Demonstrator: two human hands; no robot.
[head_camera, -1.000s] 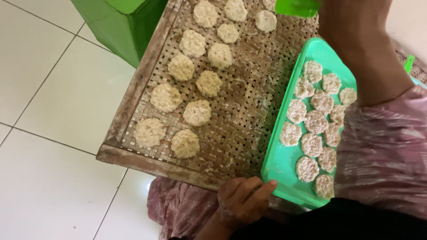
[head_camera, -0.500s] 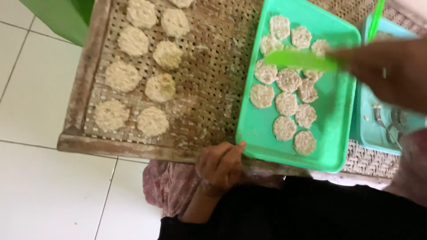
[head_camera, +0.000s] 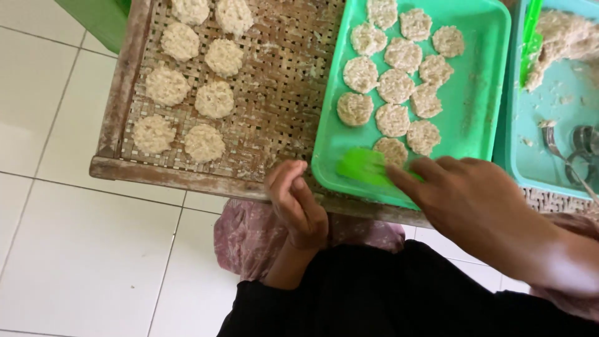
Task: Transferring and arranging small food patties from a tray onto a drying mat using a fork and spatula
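right hand (head_camera: 480, 200) is pinching a bright green flat spatula (head_camera: 365, 167), fingers pressed together on its back end, blade lying almost flat on the green tray (head_camera: 480, 81) near the tray's front edge. the blade's long axis runs roughly left-right, pointing away from the grip toward the tray's front left corner. the nearest rice patty (head_camera: 392, 150) sits just behind the blade, touching or nearly touching it, i can't tell which, with about 10 more patties packed behind it toward the tray's far edge.

left hand (head_camera: 298, 201) holds nothing, fingers curled loosely together and resting on the front wooden rim of the woven bamboo rack (head_camera: 281, 93), just off the tray's front left corner. so the right hand is clearly the nearer 1 to the patties. the rack's left half carries 2 rows of patties (head_camera: 215, 100) already laid out, with bare weave between them and the tray.

off the right edge there's a teal tray (head_camera: 561, 106) with a heap of rice mix (head_camera: 564, 37) and a metal ring mould (head_camera: 583, 138).
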